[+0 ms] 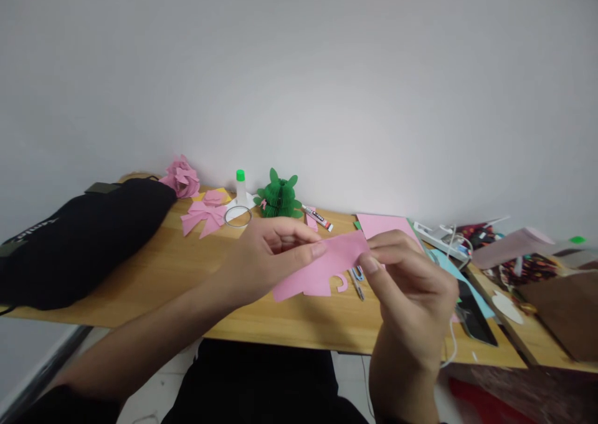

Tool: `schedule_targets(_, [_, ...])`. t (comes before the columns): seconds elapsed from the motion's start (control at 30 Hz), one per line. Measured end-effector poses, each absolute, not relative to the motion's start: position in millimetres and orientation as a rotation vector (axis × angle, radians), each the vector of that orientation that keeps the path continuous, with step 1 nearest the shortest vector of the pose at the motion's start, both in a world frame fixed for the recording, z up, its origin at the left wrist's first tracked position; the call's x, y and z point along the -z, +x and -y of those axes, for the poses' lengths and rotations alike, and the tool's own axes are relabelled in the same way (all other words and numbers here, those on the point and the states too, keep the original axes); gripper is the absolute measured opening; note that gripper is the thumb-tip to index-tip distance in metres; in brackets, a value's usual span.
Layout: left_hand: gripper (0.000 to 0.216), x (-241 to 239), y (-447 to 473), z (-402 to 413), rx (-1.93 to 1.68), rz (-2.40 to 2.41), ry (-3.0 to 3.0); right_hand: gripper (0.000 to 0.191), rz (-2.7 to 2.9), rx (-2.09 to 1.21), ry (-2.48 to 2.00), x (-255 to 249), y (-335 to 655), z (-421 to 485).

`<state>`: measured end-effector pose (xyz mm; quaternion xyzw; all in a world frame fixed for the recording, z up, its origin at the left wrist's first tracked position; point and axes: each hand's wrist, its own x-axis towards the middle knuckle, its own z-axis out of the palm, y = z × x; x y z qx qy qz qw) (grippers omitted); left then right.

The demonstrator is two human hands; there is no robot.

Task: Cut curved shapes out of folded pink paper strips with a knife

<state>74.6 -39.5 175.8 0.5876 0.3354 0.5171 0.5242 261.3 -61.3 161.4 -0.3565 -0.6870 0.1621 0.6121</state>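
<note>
A strip of pink paper (343,251) is held up above the wooden table, stretched between my two hands. My left hand (268,256) is closed on its left part, thumb on the near face and fingers behind. With thumb and fingertips, my right hand (411,274) pinches the right end. On the tabletop beneath and behind the strip lie another pink piece, largely covered, a curved pink cutout (342,282), a pen (357,287) and blue-handled scissors (359,273), whose blades I cannot make out.
Green honeycomb paper figure (279,195), glue stick (240,187), ring (238,216), marker-like tube (318,218) and pink paper bow (204,217) sit toward the wall. A black bag (93,237) covers the left side. Rightward are pink sheets (385,223), a power strip (434,237) and a phone (475,315).
</note>
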Motion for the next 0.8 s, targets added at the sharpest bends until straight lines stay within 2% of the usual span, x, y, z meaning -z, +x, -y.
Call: schedule_targets(0.8, [0.010,-174.3,72.9,43.8,-1.310,-0.856,1.415,0.018,1.536,-0.315,-0.828,-154.1,260.0,58.6])
